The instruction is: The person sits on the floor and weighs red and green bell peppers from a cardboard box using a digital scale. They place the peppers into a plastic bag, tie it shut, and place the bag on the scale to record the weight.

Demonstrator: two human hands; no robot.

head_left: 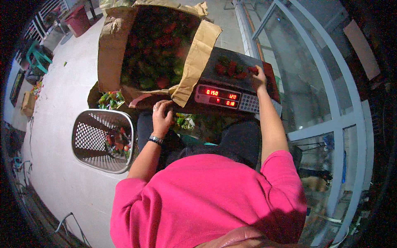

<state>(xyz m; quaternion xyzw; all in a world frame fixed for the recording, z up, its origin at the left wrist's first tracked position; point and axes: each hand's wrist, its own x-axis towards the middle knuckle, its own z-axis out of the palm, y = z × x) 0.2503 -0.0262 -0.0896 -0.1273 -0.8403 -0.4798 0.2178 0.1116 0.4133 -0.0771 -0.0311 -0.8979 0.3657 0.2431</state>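
Note:
My right hand reaches over the right end of the dark scale platform, its fingers closed on a small red piece of produce. Beside it on the platform lies a small heap of red produce with some green, too blurred to name surely. Below the near edge of a large brown paper-lined container, my left hand hangs with loosely bent fingers and nothing visible in them. Red and green produce fills that container. Red digits glow on the scale's display panel, next to its keypad.
A grey-beige plastic basket on the floor at left holds a few red and green pieces. Green and white bits lie between my knees. To the right stands a grey-framed glass door. Far left are a green chair and red bin.

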